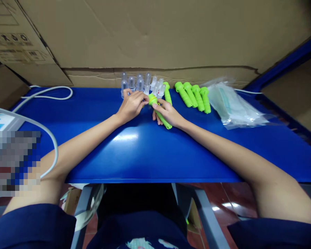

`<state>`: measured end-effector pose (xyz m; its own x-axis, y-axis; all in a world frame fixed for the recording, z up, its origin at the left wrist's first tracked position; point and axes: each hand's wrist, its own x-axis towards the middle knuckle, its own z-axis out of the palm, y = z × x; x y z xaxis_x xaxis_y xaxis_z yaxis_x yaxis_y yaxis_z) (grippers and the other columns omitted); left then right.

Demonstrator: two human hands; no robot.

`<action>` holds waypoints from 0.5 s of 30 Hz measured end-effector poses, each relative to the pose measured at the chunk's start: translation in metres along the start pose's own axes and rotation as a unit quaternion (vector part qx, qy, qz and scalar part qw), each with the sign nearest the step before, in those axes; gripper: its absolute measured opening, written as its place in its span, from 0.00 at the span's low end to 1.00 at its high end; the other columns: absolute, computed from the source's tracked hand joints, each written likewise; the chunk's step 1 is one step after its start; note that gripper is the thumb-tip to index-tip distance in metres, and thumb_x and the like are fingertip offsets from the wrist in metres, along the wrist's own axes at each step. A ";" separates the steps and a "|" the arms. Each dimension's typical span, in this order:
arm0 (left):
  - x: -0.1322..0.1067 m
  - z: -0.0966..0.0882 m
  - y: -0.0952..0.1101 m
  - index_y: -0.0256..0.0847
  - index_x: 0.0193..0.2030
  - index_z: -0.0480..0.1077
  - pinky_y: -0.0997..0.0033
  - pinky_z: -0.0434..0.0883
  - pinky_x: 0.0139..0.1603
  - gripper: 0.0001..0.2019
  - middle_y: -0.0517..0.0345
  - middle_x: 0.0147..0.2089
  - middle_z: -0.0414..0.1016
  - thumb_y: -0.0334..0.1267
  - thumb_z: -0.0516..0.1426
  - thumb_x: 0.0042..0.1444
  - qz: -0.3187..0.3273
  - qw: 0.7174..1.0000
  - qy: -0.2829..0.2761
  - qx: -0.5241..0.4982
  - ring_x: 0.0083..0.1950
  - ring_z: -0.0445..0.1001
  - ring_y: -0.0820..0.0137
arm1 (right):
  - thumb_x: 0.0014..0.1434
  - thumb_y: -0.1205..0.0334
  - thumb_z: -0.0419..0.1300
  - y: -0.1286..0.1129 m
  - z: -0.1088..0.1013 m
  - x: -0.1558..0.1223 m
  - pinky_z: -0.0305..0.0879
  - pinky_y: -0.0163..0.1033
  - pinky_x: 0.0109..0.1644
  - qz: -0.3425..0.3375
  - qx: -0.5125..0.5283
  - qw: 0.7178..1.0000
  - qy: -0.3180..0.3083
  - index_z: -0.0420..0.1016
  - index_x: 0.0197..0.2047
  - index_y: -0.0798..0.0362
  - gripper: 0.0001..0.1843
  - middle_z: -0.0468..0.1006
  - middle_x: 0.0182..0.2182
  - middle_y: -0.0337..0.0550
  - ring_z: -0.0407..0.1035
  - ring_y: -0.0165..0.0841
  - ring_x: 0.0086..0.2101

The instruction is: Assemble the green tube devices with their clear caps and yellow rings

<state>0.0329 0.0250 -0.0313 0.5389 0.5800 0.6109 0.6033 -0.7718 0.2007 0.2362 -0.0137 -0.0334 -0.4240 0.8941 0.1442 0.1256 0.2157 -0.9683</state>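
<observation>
My right hand [168, 112] is wrapped round a bright green ribbed plastic tube [163, 117] with a flared head, held tilted above the blue table. My left hand [133, 103] pinches at the rim of that head with thumb and forefinger, where a yellow ring shows. Whether a separate small part sits between the left fingertips is hidden. Just behind my hands stand several clear domed plastic caps [140, 83] and several smaller clear pieces with white bases [161, 90]. Another green tube [167, 93] lies beside them, behind my right hand.
Several green tubes [194, 97] lie in a row to the right, next to a clear plastic bag [235, 103] with pale contents. Cardboard [155, 38] walls the back of the blue table [145, 155]. A white cable [48, 129] and a power strip [1, 121] are at left.
</observation>
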 end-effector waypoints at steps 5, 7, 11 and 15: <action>0.002 -0.001 0.001 0.39 0.44 0.72 0.50 0.57 0.61 0.08 0.50 0.44 0.80 0.35 0.52 0.69 -0.015 0.999 -0.030 0.005 0.50 0.76 0.58 | 0.57 0.28 0.63 0.001 0.000 0.001 0.59 0.35 0.13 0.000 0.003 1.000 -0.009 0.61 0.46 0.51 0.35 0.75 0.19 0.36 0.66 0.31 0.13; 0.003 -0.002 0.001 0.39 0.43 0.72 0.49 0.57 0.61 0.08 0.49 0.43 0.80 0.34 0.52 0.68 -0.014 0.999 -0.042 0.007 0.50 0.76 0.57 | 0.57 0.28 0.64 0.001 0.000 0.001 0.59 0.35 0.12 -0.002 0.005 1.000 -0.004 0.61 0.46 0.51 0.34 0.75 0.19 0.36 0.66 0.31 0.13; 0.002 -0.001 0.002 0.40 0.44 0.71 0.47 0.57 0.63 0.09 0.49 0.43 0.79 0.36 0.50 0.70 -0.008 0.999 -0.048 0.015 0.52 0.76 0.55 | 0.57 0.29 0.64 0.000 0.000 0.000 0.59 0.35 0.12 -0.003 0.003 1.000 0.003 0.63 0.44 0.50 0.33 0.76 0.19 0.35 0.66 0.31 0.12; 0.000 0.003 0.001 0.40 0.46 0.71 0.44 0.56 0.64 0.13 0.48 0.44 0.79 0.41 0.47 0.73 -0.006 0.999 -0.039 0.018 0.54 0.76 0.54 | 0.56 0.29 0.65 0.000 0.001 0.000 0.59 0.35 0.12 0.002 0.005 1.000 0.013 0.63 0.44 0.50 0.34 0.76 0.18 0.35 0.65 0.31 0.12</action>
<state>0.0358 0.0250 -0.0331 0.5751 0.6083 0.5471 0.6293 -0.7562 0.1792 0.2355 -0.0144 -0.0332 -0.4008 0.9047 0.1446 0.1186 0.2077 -0.9710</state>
